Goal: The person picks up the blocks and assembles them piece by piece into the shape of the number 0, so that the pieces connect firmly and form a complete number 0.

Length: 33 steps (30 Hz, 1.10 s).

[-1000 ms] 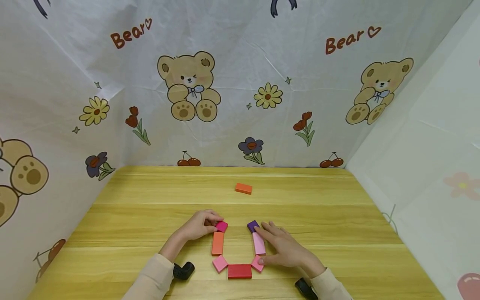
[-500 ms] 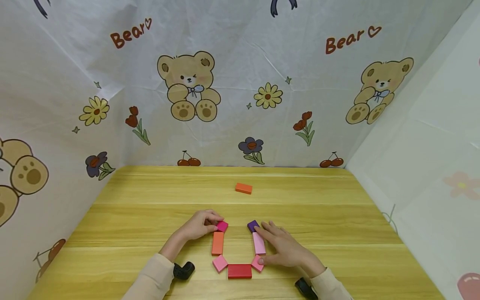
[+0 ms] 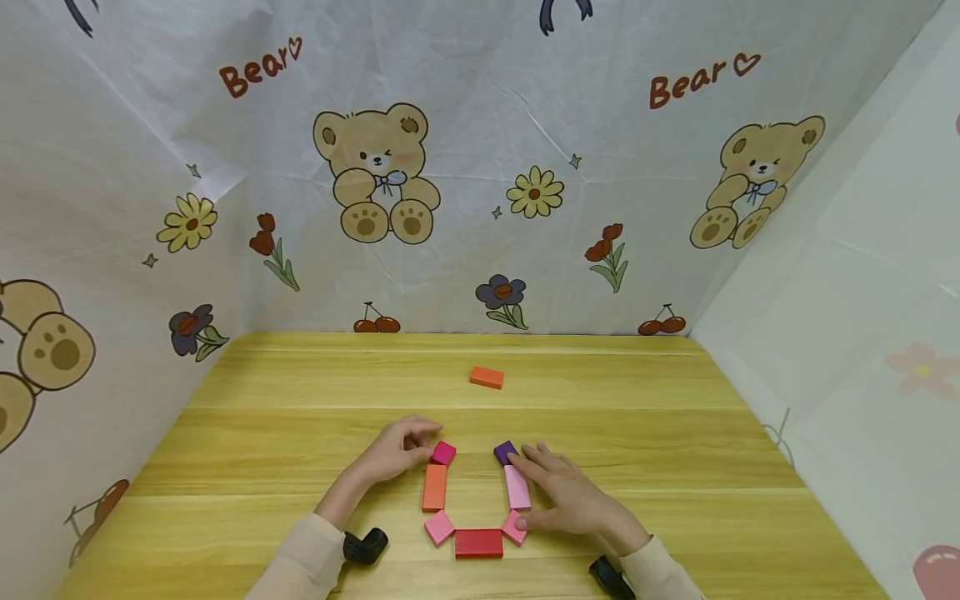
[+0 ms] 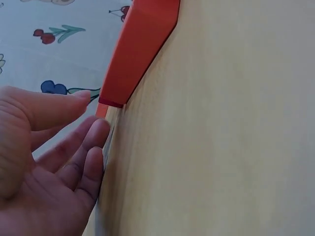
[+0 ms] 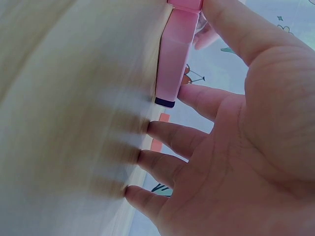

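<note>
On the wooden table, colored blocks form a U. My left hand (image 3: 395, 450) is beside the magenta block (image 3: 444, 453) at the upper left end, its thumb near the block and its index finger raised off it. In the left wrist view the thumb and fingers (image 4: 101, 130) stand apart with nothing between them. Below lie an orange block (image 3: 434, 488), a pink block (image 3: 439, 528) and a red block (image 3: 478, 543). Spread out on the right side, my right hand (image 3: 572, 493) has its index fingertip at the purple block (image 3: 506, 452) and its thumb at another pink block (image 3: 513, 527), alongside a light pink block (image 3: 517, 488).
A lone orange block (image 3: 487, 377) lies farther back on the wooden table (image 3: 315, 383). Behind the table hangs a white cloth (image 3: 465, 100) printed with bears and flowers, and more white cloth (image 3: 847, 275) covers the right side.
My left index finger has lifted away from the magenta block, and the gap between finger and thumb has widened. The right hand has stayed in place.
</note>
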{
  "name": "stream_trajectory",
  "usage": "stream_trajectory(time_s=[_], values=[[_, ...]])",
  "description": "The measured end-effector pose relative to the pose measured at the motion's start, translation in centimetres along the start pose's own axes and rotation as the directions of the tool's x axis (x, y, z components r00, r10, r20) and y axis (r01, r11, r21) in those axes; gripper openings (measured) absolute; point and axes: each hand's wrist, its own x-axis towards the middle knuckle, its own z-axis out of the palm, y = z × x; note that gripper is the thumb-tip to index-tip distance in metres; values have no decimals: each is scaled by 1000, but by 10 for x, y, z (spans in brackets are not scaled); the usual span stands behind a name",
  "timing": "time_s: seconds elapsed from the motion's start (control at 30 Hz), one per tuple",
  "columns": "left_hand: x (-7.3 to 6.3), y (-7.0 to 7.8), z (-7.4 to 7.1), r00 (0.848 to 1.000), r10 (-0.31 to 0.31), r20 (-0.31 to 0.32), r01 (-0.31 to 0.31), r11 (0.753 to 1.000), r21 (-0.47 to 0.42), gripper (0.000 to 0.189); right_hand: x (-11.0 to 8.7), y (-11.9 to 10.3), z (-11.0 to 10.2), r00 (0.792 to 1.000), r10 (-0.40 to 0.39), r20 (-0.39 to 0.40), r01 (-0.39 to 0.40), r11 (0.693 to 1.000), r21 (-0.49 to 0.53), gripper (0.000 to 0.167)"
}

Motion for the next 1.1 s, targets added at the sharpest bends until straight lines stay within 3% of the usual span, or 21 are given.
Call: stream_trajectory(time_s=[0.17,0.27,0.47,0.73,1.1], values=[[-5,8,3,994,-28,-101,27,1000,-12,40,0,0,0,1000,-4,0,4,1000,-3,85],[-10,16,4,991,-48,-125,50,999,12,49,0,1,1,1000,-6,-3,6,1000,-1,85],[-27,29,8,995,-83,-61,89,992,94,69,0,1,1,1000,-11,-5,11,1000,-2,86],[-45,36,20,997,-73,12,70,986,153,75,1,2,2,1000,-7,-5,7,1000,-10,86],[-58,29,37,995,-93,-39,100,965,244,82,1,2,2,1000,-11,-7,11,1000,-12,85]])
